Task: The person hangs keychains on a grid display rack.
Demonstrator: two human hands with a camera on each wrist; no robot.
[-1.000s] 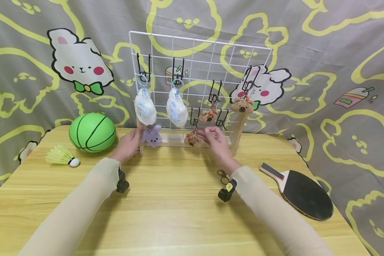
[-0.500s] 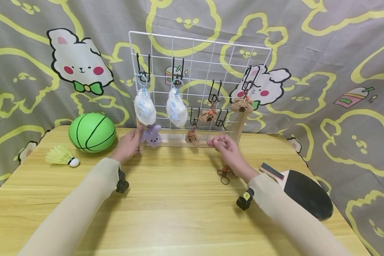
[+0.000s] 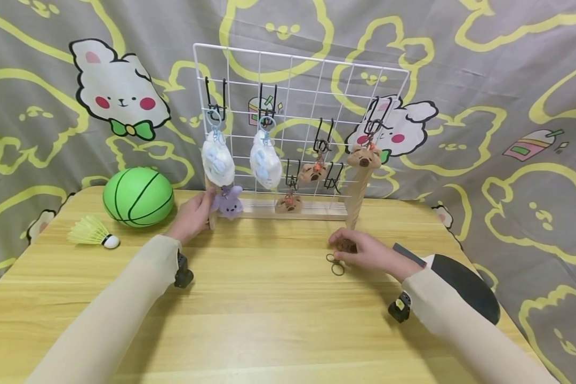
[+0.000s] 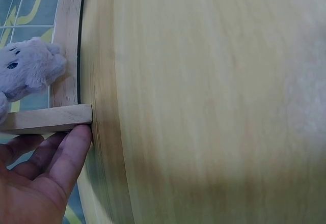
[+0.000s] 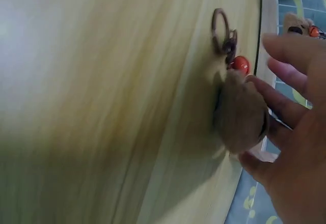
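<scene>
In the head view, my left hand is at the left wooden post of a white wire grid rack. The left wrist view shows its fingertips pressing the outer side of the rack's wooden foot. A purple plush rabbit keychain hangs beside it. My right hand is low over the table, thumb and fingers around a brown plush bear keychain with a red bell and dark ring. Brown bears and white plush keychains hang from black hooks.
A green ball and a yellow shuttlecock are at the table's left. A black table tennis paddle lies at the right, partly behind my right forearm. A patterned curtain hangs behind the rack.
My right hand has left the low bear on the rack and moved down and right to the bear keychain on the table. The low bear swung and turned. My left hand stayed put.
</scene>
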